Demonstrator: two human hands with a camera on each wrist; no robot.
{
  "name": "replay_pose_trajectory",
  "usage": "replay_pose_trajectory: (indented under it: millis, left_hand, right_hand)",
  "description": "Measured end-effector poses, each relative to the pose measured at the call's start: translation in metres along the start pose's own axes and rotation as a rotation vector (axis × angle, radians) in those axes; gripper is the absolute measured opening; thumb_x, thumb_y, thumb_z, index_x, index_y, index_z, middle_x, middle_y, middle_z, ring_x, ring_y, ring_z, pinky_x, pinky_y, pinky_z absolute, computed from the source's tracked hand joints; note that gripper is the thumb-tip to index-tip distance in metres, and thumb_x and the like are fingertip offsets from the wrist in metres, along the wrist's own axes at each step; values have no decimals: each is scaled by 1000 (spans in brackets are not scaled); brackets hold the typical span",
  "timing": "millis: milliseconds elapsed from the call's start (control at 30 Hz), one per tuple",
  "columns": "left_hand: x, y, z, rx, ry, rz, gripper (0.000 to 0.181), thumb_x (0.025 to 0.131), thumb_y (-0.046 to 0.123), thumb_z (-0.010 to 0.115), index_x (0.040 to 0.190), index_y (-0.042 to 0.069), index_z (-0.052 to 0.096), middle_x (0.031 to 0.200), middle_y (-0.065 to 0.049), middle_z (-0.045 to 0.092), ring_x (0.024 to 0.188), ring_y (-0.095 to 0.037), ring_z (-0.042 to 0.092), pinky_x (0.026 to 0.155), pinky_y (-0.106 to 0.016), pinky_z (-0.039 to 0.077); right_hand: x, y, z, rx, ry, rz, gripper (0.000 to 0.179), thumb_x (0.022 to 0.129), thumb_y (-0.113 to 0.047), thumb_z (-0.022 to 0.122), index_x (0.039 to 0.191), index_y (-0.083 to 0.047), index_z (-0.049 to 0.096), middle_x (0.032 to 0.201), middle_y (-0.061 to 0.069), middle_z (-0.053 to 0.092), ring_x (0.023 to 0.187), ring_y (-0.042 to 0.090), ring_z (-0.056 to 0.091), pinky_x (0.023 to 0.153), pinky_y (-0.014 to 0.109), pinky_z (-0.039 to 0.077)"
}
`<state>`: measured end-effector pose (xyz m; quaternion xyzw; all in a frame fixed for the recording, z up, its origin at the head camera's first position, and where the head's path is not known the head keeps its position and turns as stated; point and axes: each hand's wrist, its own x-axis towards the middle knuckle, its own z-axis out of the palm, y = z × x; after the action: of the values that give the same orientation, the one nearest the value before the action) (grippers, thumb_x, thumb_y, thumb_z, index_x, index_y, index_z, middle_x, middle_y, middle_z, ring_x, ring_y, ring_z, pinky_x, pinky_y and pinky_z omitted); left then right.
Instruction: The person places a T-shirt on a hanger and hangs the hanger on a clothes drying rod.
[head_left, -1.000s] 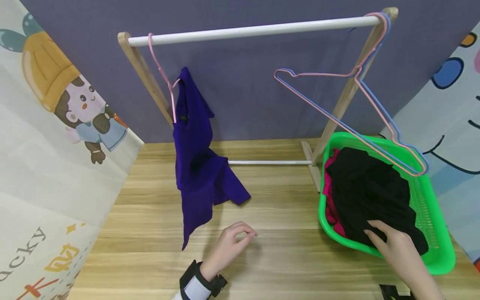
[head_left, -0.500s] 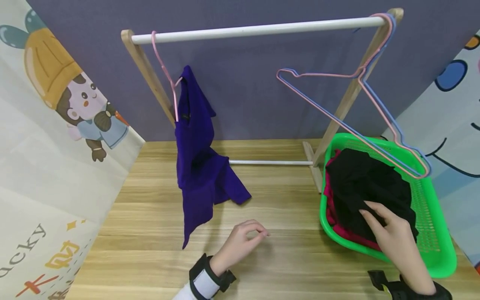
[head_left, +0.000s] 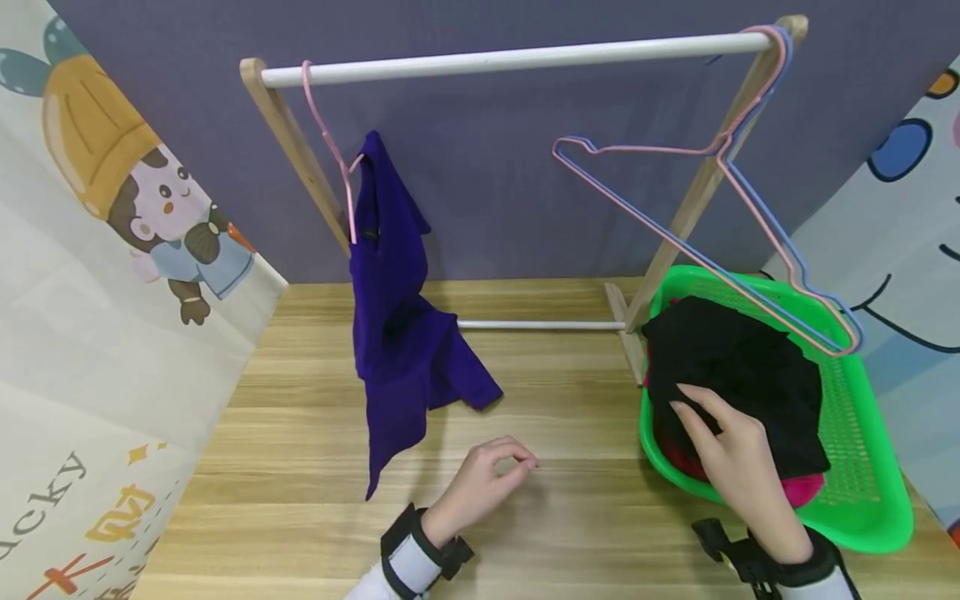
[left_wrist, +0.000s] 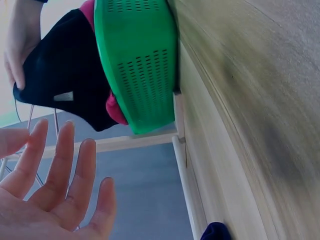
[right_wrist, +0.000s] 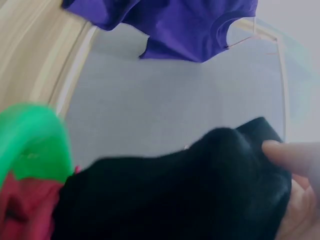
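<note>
Over the basket my right hand (head_left: 735, 458) pinches the edge of a black garment (head_left: 735, 358) between thumb and fingers. In the left wrist view the garment (left_wrist: 67, 55) hangs raised from that hand, with a small pale label (left_wrist: 63, 96) showing. Dark pink clothing (head_left: 802, 490) peeks out beneath it in the green basket (head_left: 873, 517). My left hand (head_left: 480, 483) hovers above the wooden surface with fingers loosely bent and nothing held; its spread fingers (left_wrist: 60, 165) show in the left wrist view.
A purple T-shirt (head_left: 390, 283) hangs on a pink hanger (head_left: 322, 125) at the left end of the white rail (head_left: 517, 58). Pink and blue hangers (head_left: 637, 204) hang at its right end, reaching over the basket. Printed panels (head_left: 150, 367) flank both sides.
My right hand has moved left and slightly up, drawing the black garment's edge along and uncovering pink cloth at the basket's front. The left hand has shifted slightly right.
</note>
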<state>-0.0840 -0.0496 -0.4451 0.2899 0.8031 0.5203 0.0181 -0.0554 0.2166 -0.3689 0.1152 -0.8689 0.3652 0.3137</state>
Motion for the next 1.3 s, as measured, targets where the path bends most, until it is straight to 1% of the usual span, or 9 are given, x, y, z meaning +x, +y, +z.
replay_pose_trajectory:
  millis: [133,267,367,567,733,900,1067,1167,1300]
  left_hand:
    - [3,-1,1,-9,2,-27,7,82,3,60,84,1,65,83,-6,64,81,-18,60,78,-31,46]
    - [6,-5,2,-3,2,-61,8,83,6,59,87,6,66,85,-2,65,82,-12,59,79,-29,46]
    - [9,-8,2,-6,3,-74,9,84,10,59,90,9,66,87,1,65,83,-8,58,79,-29,46]
    - [18,-11,-1,-8,42,-77,15,84,8,57,97,8,64,86,-2,66,82,-10,59,78,-27,45]
    - [31,-10,-2,-22,96,-51,23,82,1,57,105,4,60,82,-4,66,79,-16,60,75,-27,46]
    - [47,-8,-1,-39,103,-19,31,83,2,57,114,4,55,85,-7,65,79,-17,61,73,-26,48]
    - [59,-8,-1,-49,115,29,36,83,-2,56,119,2,50,88,-13,65,79,-22,61,71,-30,49]
    - [66,1,-5,-52,102,58,40,83,-6,55,121,-2,45,91,-18,63,80,-27,61,71,-35,49]
    - [77,18,-9,-63,21,36,45,83,-10,52,126,-2,42,100,-21,60,85,-29,60,75,-35,48]
  right_hand:
    - [6,-7,10,43,43,-33,24,75,14,59,97,3,63,84,2,63,33,-3,19,37,13,24]
    - [12,-17,18,78,58,-72,24,74,15,59,96,4,63,87,8,64,36,-3,18,41,13,25]
    - [17,-26,21,103,61,-77,26,73,17,59,95,4,63,88,6,65,41,-5,26,46,12,29]
    - [18,-45,29,198,-5,-142,28,71,20,60,94,4,63,88,11,65,48,-2,34,43,13,30]
    - [15,-58,36,262,-60,-200,26,72,18,61,94,3,63,85,14,64,56,-1,43,49,11,36]
    - [11,-68,38,304,-91,-235,14,81,2,59,94,2,63,87,12,65,76,3,56,66,11,43]
    - [5,-76,40,365,-134,-272,16,86,-9,55,95,2,62,90,10,65,84,4,58,74,11,44]
    - [2,-79,41,419,-167,-290,17,85,-7,56,98,2,62,94,8,65,89,3,58,78,12,43]
    - [1,-82,41,460,-214,-284,19,82,1,58,101,1,61,98,8,64,93,5,58,80,13,43]
